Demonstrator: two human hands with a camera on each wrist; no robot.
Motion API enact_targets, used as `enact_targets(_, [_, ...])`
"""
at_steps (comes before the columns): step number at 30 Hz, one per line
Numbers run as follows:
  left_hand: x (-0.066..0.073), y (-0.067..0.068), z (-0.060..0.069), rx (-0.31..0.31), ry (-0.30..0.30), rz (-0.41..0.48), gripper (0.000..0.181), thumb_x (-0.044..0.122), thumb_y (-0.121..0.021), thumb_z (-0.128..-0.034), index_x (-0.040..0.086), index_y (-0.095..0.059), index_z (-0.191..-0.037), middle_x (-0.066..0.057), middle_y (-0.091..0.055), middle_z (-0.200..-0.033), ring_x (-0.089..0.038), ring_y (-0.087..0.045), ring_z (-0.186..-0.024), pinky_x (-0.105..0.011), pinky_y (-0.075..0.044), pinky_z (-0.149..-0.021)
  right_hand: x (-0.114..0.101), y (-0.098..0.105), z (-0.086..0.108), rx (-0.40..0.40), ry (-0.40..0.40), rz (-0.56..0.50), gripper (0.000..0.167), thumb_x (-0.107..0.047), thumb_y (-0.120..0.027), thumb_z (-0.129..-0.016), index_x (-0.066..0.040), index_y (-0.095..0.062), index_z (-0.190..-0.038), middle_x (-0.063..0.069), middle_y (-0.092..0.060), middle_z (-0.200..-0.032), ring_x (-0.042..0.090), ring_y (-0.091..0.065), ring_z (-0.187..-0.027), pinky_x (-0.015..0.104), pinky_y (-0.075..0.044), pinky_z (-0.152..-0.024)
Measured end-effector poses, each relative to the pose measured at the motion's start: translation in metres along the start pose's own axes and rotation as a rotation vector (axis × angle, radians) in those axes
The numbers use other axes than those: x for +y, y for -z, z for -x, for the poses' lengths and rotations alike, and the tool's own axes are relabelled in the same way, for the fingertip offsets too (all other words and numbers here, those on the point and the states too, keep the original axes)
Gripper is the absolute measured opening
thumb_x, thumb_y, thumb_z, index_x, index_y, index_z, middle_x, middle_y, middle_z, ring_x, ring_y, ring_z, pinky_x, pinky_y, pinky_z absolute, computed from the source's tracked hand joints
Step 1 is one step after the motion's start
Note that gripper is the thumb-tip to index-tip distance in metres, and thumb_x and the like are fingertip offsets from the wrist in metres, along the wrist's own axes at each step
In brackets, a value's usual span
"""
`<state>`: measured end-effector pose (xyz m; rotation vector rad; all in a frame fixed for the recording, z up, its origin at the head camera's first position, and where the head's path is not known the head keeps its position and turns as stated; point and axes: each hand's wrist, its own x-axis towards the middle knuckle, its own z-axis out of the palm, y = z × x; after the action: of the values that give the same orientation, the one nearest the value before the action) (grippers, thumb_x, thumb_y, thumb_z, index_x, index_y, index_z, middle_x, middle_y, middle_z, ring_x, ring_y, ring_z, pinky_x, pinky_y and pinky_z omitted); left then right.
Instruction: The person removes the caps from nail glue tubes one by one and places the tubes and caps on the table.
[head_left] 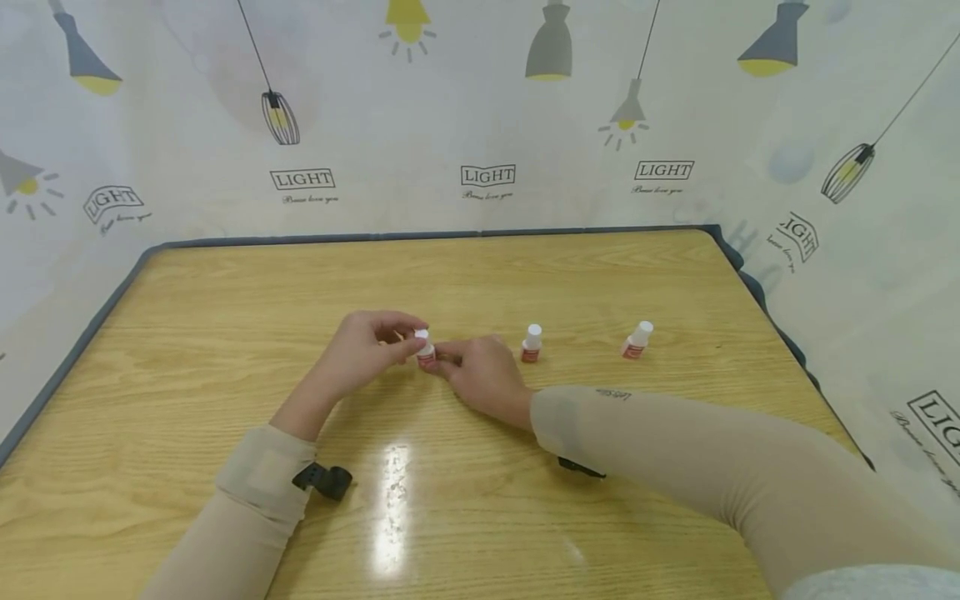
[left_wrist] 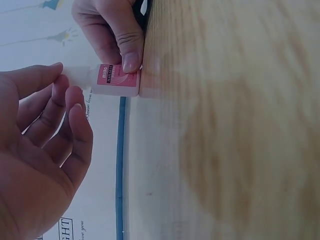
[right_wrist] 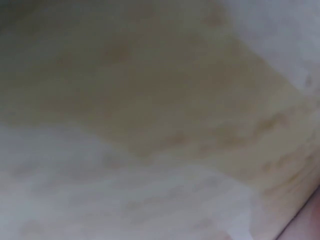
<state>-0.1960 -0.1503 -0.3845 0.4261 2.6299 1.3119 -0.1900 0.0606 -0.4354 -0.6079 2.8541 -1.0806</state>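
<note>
A small nail glue bottle (left_wrist: 117,80) with a pink label and white cap stands upright on the wooden table (head_left: 465,508), between both hands. My left hand (head_left: 367,346) pinches its white cap (left_wrist: 77,76) between thumb and fingertips. Low on the body, my right hand (head_left: 483,371) grips the bottle with thumb and fingers. To the right stand two more such bottles: one bottle (head_left: 531,343) just beyond the right hand, another bottle (head_left: 637,340) farther right. The right wrist view is a blur of table surface, with only a sliver of skin at its corner.
A dark edge strip (head_left: 315,240) runs along the table's back and sides. Behind it hangs a pale wall cloth (head_left: 397,125) printed with lamps and lettering. A black strap (head_left: 322,479) sits at the left wrist, and light glares off the table front.
</note>
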Motion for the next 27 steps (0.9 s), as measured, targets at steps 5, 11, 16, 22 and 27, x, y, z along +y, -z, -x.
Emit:
enact_targets(5, [0.0016,-0.0019,-0.0008,0.021,0.011,-0.006,0.026,0.033,-0.076,-0.1006,0.014,-0.077,-0.12,-0.006,-0.078,-0.097,-0.019,-0.067,-0.083,-0.03,-0.051,-0.067,-0.0007,0.0011,0.0006,0.002,0.009,0.001,0.033,-0.043,-0.07,-0.103,-0.032,-0.074,-0.134,-0.001,-0.082,-0.11,0.015,-0.076,-0.116,0.04,-0.058,-0.103])
enact_targets(11, [0.002,-0.0016,-0.0003,0.008,0.018,0.026,0.032,0.032,-0.076,-0.1002,0.012,-0.075,-0.126,-0.008,-0.079,-0.099,-0.025,-0.071,-0.085,-0.031,-0.054,-0.071,-0.0015,0.002,0.0011,0.002,0.006,0.008,0.033,-0.042,-0.07,-0.103,-0.031,-0.074,-0.134,-0.001,-0.082,-0.111,0.015,-0.076,-0.116,0.042,-0.057,-0.106])
enact_targets(16, [0.0012,0.0002,0.0009,-0.008,0.015,0.034,0.035,0.031,-0.075,-0.1013,0.01,-0.075,-0.13,-0.008,-0.078,-0.104,-0.023,-0.071,-0.088,-0.032,-0.055,-0.072,-0.0013,0.0011,0.0004,0.004,0.005,0.015,0.034,-0.043,-0.07,-0.103,-0.031,-0.073,-0.134,0.001,-0.081,-0.112,0.015,-0.076,-0.115,0.04,-0.06,-0.101])
enact_targets(22, [0.0016,-0.0019,-0.0006,0.029,0.027,-0.006,0.026,0.034,-0.078,-0.0987,0.014,-0.075,-0.115,-0.005,-0.077,-0.099,-0.019,-0.069,-0.085,-0.033,-0.055,-0.072,-0.001,0.001,0.0006,0.006,0.004,0.015,0.034,-0.042,-0.071,-0.103,-0.031,-0.073,-0.134,0.0,-0.081,-0.114,0.011,-0.076,-0.106,0.036,-0.061,-0.093])
enact_targets(27, [0.0016,-0.0018,-0.0007,0.017,0.021,0.003,0.03,0.031,-0.078,-0.0988,0.012,-0.072,-0.121,-0.006,-0.076,-0.098,-0.02,-0.069,-0.083,-0.033,-0.055,-0.072,-0.0013,0.0008,0.0003,0.01,0.01,0.017,0.033,-0.041,-0.071,-0.102,-0.03,-0.075,-0.133,0.001,-0.081,-0.114,0.01,-0.076,-0.101,0.034,-0.06,-0.088])
